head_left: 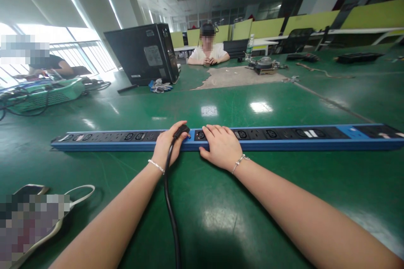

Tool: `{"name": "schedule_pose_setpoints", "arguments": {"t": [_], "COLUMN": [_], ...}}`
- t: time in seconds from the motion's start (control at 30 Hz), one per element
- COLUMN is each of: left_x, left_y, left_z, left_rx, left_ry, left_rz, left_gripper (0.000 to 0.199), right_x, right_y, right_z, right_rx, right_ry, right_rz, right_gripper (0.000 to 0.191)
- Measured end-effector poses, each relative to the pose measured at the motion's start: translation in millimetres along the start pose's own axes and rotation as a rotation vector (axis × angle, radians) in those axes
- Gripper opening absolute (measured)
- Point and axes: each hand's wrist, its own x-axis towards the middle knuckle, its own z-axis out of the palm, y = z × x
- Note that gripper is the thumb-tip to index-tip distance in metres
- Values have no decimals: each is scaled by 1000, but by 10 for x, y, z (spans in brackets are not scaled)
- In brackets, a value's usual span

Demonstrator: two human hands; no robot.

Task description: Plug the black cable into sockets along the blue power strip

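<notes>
Your left hand [167, 145] clamps the black power plug [181, 130] at long blue socket strip [284, 138] | not fully seated | right hand [221, 147], fingers flat, steadies strip on green worktop [252, 210].

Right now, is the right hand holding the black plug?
No, the left hand grips the black plug at the blue power strip, while the right hand rests flat on the strip.

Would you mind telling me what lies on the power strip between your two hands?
In the head view, only a short bare stretch of the blue power strip separates the left hand, which holds the black plug, from the right hand.
</notes>
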Motion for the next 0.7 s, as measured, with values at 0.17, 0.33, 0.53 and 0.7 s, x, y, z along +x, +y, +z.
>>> {"name": "schedule_pose_setpoints", "arguments": {"t": [0.17, 0.33, 0.53, 0.7], "left_x": [-9, -7, -36, -77], "left_y": [-1, 57, 73, 87], "left_z": [-5, -20, 2, 30], "left_rx": [49, 89, 180, 287], "left_ry": [12, -17, -32, -42], "left_rz": [12, 27, 137, 180], "left_gripper": [35, 32, 29, 31], "right_x": [3, 0, -1, 1], "right_y": [1, -2, -1, 0], "right_z": [1, -5, 1, -1], "right_rx": [2, 5, -3, -4], "right_ry": [-6, -7, -8, -14], "right_rz": [2, 3, 1, -1], "right_gripper": [60, 59, 59, 59]}}
